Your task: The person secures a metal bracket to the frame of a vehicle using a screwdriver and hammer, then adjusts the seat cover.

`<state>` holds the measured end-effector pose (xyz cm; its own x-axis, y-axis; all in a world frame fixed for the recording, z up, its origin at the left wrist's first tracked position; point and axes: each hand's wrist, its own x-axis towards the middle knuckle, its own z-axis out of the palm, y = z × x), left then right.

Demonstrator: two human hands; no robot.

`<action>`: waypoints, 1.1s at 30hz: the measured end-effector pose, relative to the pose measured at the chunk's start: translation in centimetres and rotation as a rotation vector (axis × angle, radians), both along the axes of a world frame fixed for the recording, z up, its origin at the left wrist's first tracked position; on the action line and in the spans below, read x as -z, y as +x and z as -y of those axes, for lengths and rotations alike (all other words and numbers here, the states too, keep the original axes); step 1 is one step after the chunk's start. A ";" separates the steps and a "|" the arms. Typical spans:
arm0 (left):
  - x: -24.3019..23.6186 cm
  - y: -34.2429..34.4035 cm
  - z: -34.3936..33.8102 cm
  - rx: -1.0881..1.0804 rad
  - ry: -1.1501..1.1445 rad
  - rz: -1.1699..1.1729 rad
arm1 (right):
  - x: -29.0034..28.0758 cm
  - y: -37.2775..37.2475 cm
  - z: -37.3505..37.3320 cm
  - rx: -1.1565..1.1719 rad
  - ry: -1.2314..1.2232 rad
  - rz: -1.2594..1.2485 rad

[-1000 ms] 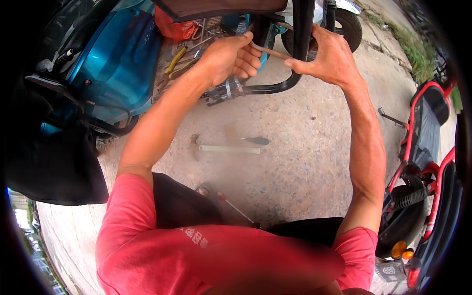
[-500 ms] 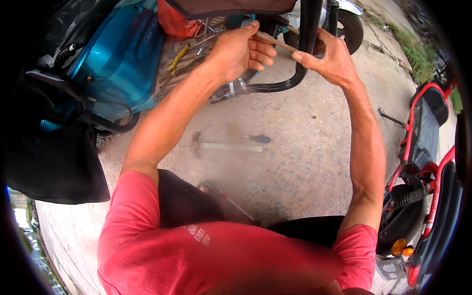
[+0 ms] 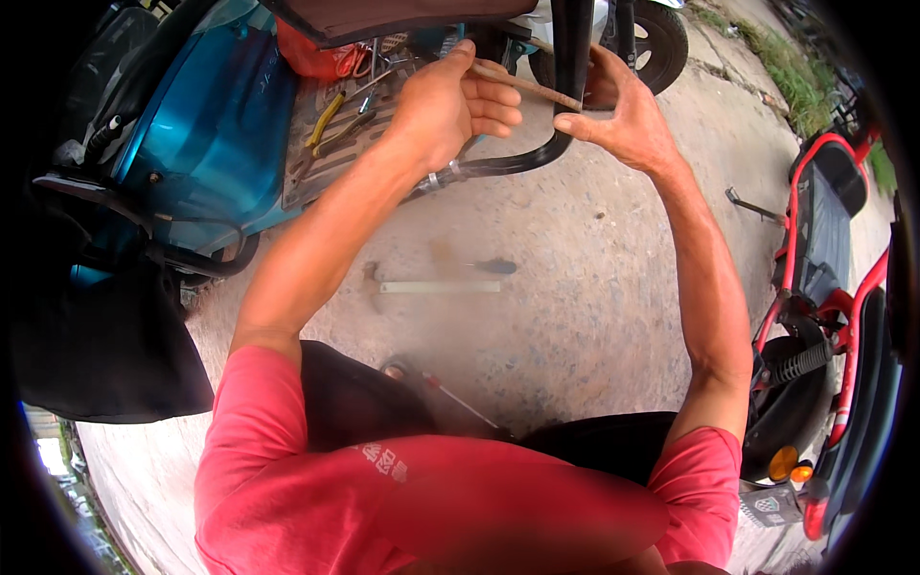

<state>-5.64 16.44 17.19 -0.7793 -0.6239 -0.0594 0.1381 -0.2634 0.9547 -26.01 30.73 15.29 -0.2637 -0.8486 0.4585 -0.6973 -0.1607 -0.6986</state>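
A thin, brownish, worn rod point(image 3: 539, 89) slants between my two hands, in front of a black curved tube point(image 3: 573, 43) on the blue vehicle. At its upper left end, my left hand point(image 3: 450, 105) has it between the raised thumb and the half-curled fingers; the exact contact is partly hidden. My right hand point(image 3: 628, 115) is cupped beside the tube at the rod's other end. Its thumb lies just below the rod's tip, apart from the fingers, which reach up behind. Whether those fingers touch the tube is not clear.
Yellow-handled pliers point(image 3: 328, 120) and other tools lie on the ribbed footboard by a red bag point(image 3: 316, 57). On the concrete are a hammer with a pale handle point(image 3: 441, 287) and a dark-handled screwdriver point(image 3: 495, 266). A red-framed vehicle point(image 3: 800, 240) stands at right, a blue body panel point(image 3: 211, 134) at left.
My right thumb has dropped off the rod's end and the right hand has loosened. The left hand keeps its hold on the rod. The view has shifted slightly.
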 end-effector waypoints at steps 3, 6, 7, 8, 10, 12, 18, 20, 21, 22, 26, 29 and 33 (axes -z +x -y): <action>-0.1 -0.3 -0.3 -0.009 0.002 0.014 | 1.0 -0.8 -0.7 0.001 0.012 0.069; -0.3 -0.4 -0.5 -0.031 0.005 0.025 | 2.0 -1.2 -0.5 0.013 0.039 0.090; -0.3 -0.3 -0.5 -0.036 0.007 0.027 | 2.2 -1.3 -0.5 0.018 0.048 0.092; -0.3 -0.3 -0.3 -0.027 0.004 0.016 | 2.3 -1.3 -0.4 0.016 0.060 0.077; 0.2 0.0 0.0 -0.012 0.014 0.004 | 3.0 -1.0 -0.5 0.012 0.100 0.055; 0.4 -0.2 0.0 -0.017 -0.016 -0.038 | 4.6 -1.8 -0.4 0.036 0.212 0.142; -0.1 -0.7 -0.1 -0.016 0.153 -0.056 | 9.3 0.3 -2.2 0.012 0.633 0.197; -0.1 -0.6 -0.2 -0.022 0.144 -0.056 | 12.4 1.5 -2.0 -0.049 0.744 0.170; -0.2 -0.7 -0.2 -0.022 0.136 -0.057 | 14.3 2.3 -2.0 -0.076 0.796 0.156; -0.1 -0.8 -0.3 -0.017 0.124 -0.057 | 15.9 3.3 -2.1 -0.113 0.859 0.145; -0.2 -1.2 -0.3 -0.014 0.100 -0.044 | 23.0 8.8 -1.3 -0.226 1.009 0.051; -0.1 -1.0 -0.2 -0.016 0.090 -0.046 | 26.6 14.2 0.4 -0.283 1.018 -0.088; -0.4 -0.9 -0.1 -0.029 0.129 -0.006 | 28.2 20.0 1.6 -0.285 0.850 -0.254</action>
